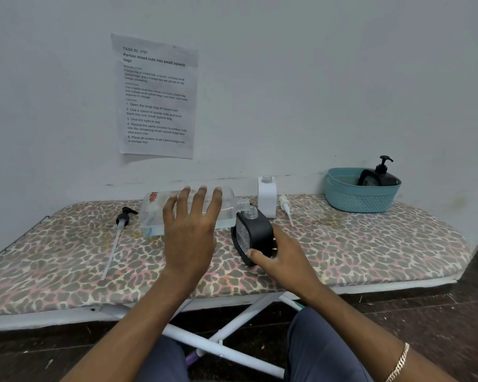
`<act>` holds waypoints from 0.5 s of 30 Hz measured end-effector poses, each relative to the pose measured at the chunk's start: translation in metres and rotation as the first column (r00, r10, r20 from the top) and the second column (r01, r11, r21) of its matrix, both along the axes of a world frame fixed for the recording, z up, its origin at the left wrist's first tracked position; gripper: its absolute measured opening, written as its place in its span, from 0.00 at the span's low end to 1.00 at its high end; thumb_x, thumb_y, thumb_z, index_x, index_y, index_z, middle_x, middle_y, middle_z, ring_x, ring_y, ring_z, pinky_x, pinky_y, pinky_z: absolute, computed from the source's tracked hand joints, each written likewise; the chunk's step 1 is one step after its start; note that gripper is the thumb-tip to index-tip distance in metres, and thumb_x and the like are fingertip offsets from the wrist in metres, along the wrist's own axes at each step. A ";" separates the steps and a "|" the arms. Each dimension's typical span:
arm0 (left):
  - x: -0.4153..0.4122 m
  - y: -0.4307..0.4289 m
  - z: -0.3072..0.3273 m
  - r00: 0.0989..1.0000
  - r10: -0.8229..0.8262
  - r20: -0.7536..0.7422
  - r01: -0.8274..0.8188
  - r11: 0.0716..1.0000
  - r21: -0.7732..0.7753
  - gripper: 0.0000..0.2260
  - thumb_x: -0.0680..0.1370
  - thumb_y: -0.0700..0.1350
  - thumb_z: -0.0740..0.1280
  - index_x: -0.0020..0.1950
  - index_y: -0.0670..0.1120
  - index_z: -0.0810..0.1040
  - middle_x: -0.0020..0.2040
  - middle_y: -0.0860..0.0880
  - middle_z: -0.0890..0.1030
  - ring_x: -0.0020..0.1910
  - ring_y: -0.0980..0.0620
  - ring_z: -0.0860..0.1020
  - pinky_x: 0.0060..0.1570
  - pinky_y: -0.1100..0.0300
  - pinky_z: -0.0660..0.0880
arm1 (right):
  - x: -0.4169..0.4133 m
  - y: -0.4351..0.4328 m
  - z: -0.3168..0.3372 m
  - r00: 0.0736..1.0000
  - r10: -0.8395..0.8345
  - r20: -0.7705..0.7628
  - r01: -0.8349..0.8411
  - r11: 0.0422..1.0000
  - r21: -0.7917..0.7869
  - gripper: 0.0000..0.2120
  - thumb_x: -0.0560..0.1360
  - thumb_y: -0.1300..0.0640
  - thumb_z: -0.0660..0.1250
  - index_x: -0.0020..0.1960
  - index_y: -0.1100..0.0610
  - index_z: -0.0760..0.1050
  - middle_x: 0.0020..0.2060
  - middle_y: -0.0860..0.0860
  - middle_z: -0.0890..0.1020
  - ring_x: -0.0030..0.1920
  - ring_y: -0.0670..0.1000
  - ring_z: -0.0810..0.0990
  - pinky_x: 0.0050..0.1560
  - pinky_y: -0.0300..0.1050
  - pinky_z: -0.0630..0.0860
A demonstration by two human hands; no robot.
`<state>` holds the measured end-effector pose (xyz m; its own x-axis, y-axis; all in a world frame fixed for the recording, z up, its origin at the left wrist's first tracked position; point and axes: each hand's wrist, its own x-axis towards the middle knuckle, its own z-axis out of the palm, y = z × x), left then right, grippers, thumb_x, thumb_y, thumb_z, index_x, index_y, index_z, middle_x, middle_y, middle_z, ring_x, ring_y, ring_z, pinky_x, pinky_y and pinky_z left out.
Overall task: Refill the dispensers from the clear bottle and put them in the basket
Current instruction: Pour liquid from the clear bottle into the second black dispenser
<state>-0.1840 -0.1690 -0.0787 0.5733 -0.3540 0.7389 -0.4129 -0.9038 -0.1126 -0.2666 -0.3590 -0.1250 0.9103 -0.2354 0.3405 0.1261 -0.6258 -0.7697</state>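
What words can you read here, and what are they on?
Paper sheet: "TASK ID: 3797"
Same sheet: "Portion mixed nuts into small ziplock bags"
Same sheet: "1 Open the large bag of mixed nuts"
Red mark on the clear bottle: too blurred to read.
Label on the uncapped black dispenser: too small to read.

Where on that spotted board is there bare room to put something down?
Bare: the stretch between the right hand and the basket, and the front left corner. Crowded: the middle, round the clear bottle and black dispenser.
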 end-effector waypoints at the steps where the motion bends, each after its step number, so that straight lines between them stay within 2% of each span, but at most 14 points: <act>1: 0.000 0.000 0.000 1.000 0.000 -0.001 0.000 1.000 -0.001 0.35 0.69 0.31 0.73 0.76 0.46 0.73 0.71 0.41 0.78 0.73 0.35 0.72 0.71 0.38 0.63 | 0.000 0.000 0.000 1.000 0.000 -0.001 0.000 1.000 0.000 0.23 0.74 0.43 0.72 0.67 0.43 0.72 0.55 0.41 0.83 0.53 0.41 0.82 0.54 0.50 0.83; 15: 0.000 0.000 0.000 1.000 0.000 0.004 0.000 1.000 -0.002 0.36 0.69 0.31 0.74 0.76 0.47 0.73 0.71 0.41 0.78 0.73 0.35 0.72 0.71 0.38 0.64 | 0.001 -0.001 0.000 1.000 0.001 0.007 0.000 1.000 -0.010 0.23 0.74 0.43 0.73 0.67 0.45 0.72 0.54 0.42 0.83 0.53 0.41 0.81 0.53 0.50 0.82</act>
<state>-0.1837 -0.1690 -0.0786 0.5707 -0.3525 0.7416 -0.4125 -0.9040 -0.1122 -0.2659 -0.3597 -0.1248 0.9080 -0.2314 0.3492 0.1317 -0.6336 -0.7624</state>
